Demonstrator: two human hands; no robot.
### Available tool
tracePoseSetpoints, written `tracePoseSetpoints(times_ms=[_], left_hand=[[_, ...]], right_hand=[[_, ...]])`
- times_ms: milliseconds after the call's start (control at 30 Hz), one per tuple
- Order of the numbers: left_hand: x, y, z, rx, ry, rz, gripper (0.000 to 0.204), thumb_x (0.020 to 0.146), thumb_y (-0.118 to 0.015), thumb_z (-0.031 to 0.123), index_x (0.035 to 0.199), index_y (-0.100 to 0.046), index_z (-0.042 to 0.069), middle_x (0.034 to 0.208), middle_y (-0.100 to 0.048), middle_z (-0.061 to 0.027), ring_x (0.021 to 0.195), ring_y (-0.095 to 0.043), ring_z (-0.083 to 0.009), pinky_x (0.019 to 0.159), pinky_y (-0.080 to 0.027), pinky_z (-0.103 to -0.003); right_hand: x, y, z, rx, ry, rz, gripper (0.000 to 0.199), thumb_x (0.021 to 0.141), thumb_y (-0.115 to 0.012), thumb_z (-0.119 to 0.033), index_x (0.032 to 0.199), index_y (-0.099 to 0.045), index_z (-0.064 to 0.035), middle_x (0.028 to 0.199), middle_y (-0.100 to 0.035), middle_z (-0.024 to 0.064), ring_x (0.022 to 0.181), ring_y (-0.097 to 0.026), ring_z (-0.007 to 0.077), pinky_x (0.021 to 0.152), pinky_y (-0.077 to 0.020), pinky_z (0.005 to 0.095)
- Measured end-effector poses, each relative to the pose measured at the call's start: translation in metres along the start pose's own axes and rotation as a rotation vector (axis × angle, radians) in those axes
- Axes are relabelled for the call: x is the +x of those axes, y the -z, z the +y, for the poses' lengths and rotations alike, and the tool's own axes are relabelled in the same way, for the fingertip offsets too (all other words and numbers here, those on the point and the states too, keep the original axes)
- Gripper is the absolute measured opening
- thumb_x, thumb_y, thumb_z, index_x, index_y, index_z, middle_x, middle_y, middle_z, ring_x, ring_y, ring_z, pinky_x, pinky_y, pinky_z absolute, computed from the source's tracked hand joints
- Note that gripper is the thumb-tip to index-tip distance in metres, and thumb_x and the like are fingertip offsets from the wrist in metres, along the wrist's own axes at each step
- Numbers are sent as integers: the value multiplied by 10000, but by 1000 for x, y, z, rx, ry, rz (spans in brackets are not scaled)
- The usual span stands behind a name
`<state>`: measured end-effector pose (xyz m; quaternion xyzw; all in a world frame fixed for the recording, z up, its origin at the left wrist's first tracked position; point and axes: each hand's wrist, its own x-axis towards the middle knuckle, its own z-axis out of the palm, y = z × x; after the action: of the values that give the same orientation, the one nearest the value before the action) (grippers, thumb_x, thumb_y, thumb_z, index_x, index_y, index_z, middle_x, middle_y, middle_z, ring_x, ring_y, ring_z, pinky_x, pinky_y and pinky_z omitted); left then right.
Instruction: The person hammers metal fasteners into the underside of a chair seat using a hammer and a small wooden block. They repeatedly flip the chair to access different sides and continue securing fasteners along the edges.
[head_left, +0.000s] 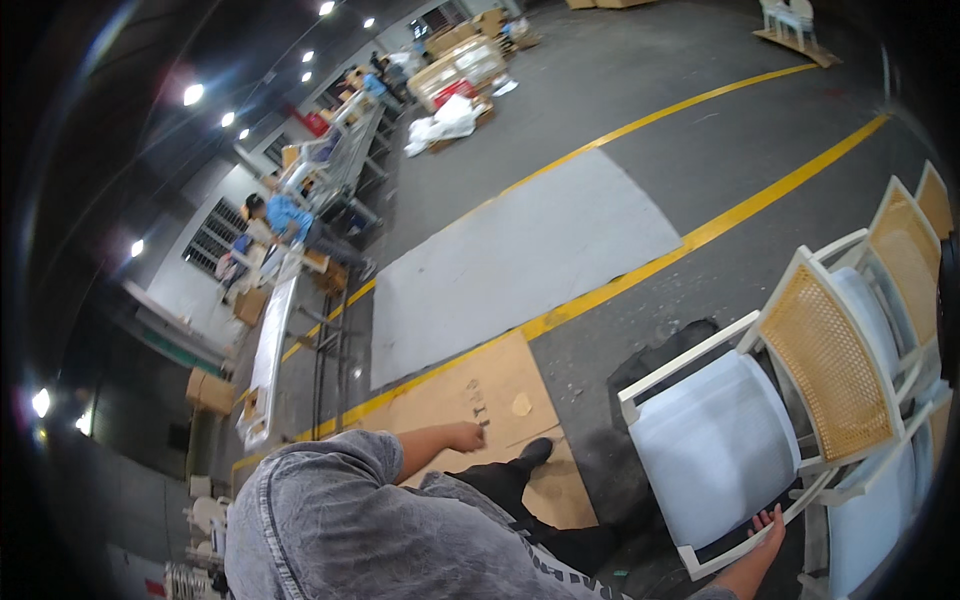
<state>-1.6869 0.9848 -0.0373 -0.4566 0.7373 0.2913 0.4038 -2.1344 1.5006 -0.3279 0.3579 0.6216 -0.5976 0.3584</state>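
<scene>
My right hand [768, 535] is closed round the near armrest of a white-framed armchair [712, 440]. The chair has a pale blue seat and a woven cane back [828, 355], and it stands tilted in this view at my right. My left hand [466, 437] is closed, held out over a brown cardboard sheet [520, 390] on the floor, apart from the chair. A small dark shape shows by its fingers; whether it is held or a mark on the cardboard I cannot tell.
More cane-backed armchairs [880, 520] crowd close behind the held one. A grey mat [520, 260] lies between yellow floor lines. Along the left runs a long workbench [270, 350], with a co-worker in blue [285, 215] beyond. Cartons and white wrapping [445, 122] lie far off.
</scene>
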Motion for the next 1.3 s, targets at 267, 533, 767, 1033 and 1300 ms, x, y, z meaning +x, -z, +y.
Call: tracePoseSetpoints(times_ms=[267, 533, 767, 1033, 1300], left_hand=[[-89, -60, -104, -711, 461, 219, 302, 933, -553, 225, 1071, -682, -11, 888, -747, -135, 685, -720, -236, 583, -582, -421], [-130, -180, -235, -1304, 509, 486, 282, 916, -538, 184, 995, -691, -40, 818, -737, -144, 636, -715, -223, 538, -571, -388], [-124, -241, -378, -1721, 708, 722, 243, 941, -541, 169, 916, -693, -20, 725, -702, -123, 570, -673, -200, 477, -524, -346], [-93, -103, -589, -1673, 542, 1191, 259, 966, -573, 235, 905, -711, 25, 775, -696, -80, 664, -665, -162, 536, -513, -305], [-238, 220, -670, -1595, 166, 1815, 952, 874, -643, 701, 1515, -385, 46, 1375, -543, -175, 1183, -566, -263, 793, -502, -398]], right_hand=[[-70, -58, -7, 114, 324, -54, 145, 791, -601, -212, 723, -493, -143, 478, -371, 3, 403, -431, 209, 424, -480, 417], [-228, -308, 8, 202, 434, 76, 181, 677, -662, -92, 661, -483, -75, 599, -463, 54, 521, -487, 231, 501, -422, 404], [-337, -538, 122, -165, 651, -284, 151, 604, -652, -24, 711, -554, 17, 696, -549, 105, 545, -526, 246, 509, -460, 390], [-556, -805, 222, -627, 534, -931, 127, 759, -676, -44, 853, -609, 8, 663, -569, 106, 497, -558, 245, 448, -471, 364], [-858, -879, 90, -833, 1130, -1477, 194, 789, -690, -161, 901, -621, -17, 615, -556, 40, 416, -514, 138, 384, -426, 275]])
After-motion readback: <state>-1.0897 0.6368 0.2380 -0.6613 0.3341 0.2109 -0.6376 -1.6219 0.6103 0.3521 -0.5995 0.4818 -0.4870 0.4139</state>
